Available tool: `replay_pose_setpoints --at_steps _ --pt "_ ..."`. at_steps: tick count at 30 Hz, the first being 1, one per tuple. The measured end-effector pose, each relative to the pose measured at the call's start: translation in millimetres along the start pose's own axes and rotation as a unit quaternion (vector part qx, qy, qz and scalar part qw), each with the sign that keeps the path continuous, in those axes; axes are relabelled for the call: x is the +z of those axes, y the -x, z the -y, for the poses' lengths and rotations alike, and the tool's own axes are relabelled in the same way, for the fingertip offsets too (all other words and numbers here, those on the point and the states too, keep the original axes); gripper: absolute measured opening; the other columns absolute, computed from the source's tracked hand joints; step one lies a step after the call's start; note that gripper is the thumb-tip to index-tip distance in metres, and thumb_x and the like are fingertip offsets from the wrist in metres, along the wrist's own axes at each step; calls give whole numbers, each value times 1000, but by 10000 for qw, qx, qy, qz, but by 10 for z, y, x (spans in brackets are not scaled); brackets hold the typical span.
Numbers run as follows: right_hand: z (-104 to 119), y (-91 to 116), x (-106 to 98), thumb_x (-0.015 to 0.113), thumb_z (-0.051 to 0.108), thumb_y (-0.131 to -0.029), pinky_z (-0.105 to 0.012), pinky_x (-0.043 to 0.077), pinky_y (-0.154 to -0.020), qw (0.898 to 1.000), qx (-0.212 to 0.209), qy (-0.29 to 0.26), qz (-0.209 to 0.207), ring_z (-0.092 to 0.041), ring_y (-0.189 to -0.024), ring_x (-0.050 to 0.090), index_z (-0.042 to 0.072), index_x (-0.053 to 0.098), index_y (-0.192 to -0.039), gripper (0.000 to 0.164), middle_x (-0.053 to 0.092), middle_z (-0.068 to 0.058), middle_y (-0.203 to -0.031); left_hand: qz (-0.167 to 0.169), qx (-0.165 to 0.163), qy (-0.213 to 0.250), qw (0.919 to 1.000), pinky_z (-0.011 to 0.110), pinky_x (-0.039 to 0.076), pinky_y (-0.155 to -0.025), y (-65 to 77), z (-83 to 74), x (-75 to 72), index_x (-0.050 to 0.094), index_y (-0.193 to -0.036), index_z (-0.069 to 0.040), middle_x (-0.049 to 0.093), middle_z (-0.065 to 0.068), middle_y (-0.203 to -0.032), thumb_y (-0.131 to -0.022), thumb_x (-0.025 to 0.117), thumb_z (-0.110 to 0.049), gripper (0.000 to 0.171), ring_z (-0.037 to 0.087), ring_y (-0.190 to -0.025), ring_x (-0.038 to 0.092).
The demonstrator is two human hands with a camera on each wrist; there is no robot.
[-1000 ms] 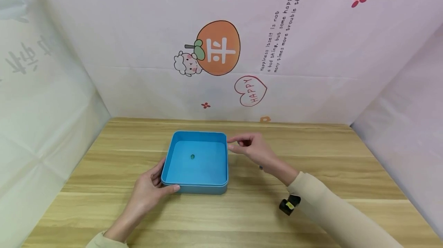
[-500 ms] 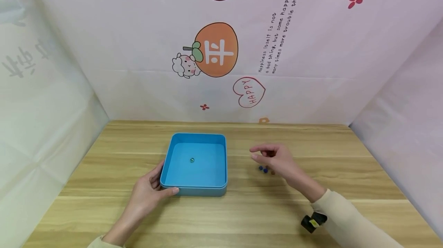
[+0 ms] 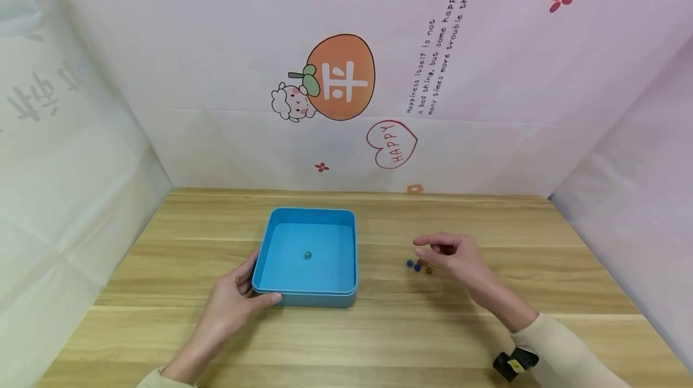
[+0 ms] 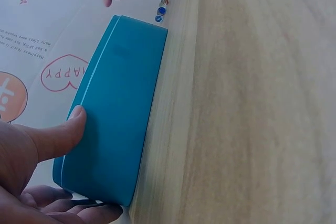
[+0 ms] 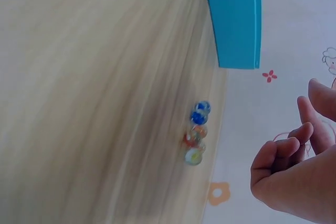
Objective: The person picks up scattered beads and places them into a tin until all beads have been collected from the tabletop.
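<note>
A square blue box without a lid stands on the table, a single greenish glass marble on its floor. My left hand grips the near left corner, thumb on the front wall and fingers round the side; the left wrist view shows the thumb against that wall. To the right of the box, my right hand is held above a small group of marbles, its thumb and forefinger apart and nothing between them. Blue, orange-red and clear yellowish marbles lie close together there, partly covered by the hand in the head view.
The wood-grain table ends at a white printed backdrop, with more white sheets along both sides. A black wrist camera sits on the right sleeve.
My right hand has moved right, from beside the box's right wall to over the marbles, which have come into view. The marble in the box has rolled slightly. My left hand keeps its grip.
</note>
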State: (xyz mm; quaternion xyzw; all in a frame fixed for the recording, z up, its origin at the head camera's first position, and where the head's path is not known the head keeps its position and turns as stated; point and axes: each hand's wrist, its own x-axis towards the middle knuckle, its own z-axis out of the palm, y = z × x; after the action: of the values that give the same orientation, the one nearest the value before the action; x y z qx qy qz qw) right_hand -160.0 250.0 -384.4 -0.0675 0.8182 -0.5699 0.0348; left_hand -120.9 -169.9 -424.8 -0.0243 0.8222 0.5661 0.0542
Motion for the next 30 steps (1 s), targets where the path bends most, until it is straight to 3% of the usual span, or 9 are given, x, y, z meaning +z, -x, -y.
replay_pose_setpoints --at_steps 7,22,30 --pt "-110 52 -134 77 16 -99 -27 35 -58 9996 54 161 -236 -15 -73 40 -6 74 -124 34 46 -4 -83 -5 15 63 10000 42 44 -112 -5 -11 1 30 -164 1 30 23 -167 -84 92 -14 103 38 -148 39" --pt "-320 89 -269 80 22 -98 -29 35 -60 9972 345 613 -267 -19 -83 43 -4 74 -128 40 49 -8 -90 -33 50 45 10000 41 44 -111 1 3 8 30 -164 2 31 23 -166 -84 93 -14 103 37 -147 40" --pt "-398 81 -305 79 24 -98 -29 35 -59 9963 439 714 -189 -19 -80 44 -1 73 -131 42 49 -8 -88 30 122 82 9999 46 47 -110 1 22 11 29 -163 4 31 27 -166 -84 92 -11 103 42 -146 40"
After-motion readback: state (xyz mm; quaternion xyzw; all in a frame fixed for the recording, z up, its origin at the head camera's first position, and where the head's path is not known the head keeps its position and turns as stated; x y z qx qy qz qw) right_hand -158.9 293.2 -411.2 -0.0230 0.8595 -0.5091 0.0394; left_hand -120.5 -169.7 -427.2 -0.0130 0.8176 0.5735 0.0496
